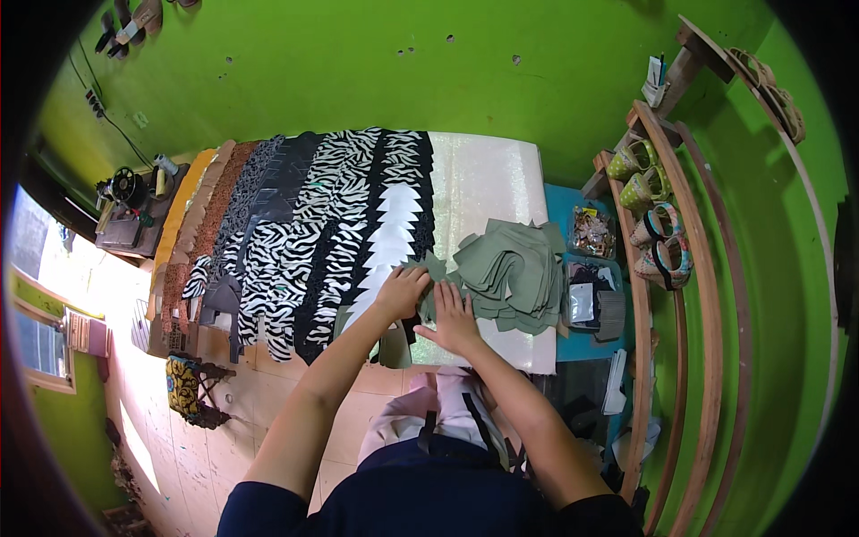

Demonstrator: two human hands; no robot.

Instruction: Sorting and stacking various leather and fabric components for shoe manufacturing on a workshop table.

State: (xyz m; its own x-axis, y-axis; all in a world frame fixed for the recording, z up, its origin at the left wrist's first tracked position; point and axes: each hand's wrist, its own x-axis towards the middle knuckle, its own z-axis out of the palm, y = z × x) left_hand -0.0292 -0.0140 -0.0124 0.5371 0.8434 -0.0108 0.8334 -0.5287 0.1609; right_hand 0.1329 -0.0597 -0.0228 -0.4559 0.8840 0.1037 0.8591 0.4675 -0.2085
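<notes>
My left hand (404,291) is closed, its curled fingers on a grey-green cut piece (436,266) at the edge of the rows. My right hand (454,322) lies flat beside it, fingers stretched out over the same green material. Just right of both hands spreads a loose, fanned pile of grey-green cut pieces (514,273), apparently fabric or thin leather. To the left runs an overlapping row of white pieces (387,237) with pointed edges. Beyond it lie rows of zebra-print pieces (344,234) and black ones. My fingertips partly hide the piece under them.
A shimmery white sheet (483,170) covers the table's right part. Farther left are brown and grey rows (212,210) and a sewing machine (125,192). Plastic-wrapped items (592,231) sit at the right. A wooden rack (684,268) with sandals (662,246) stands along the right wall.
</notes>
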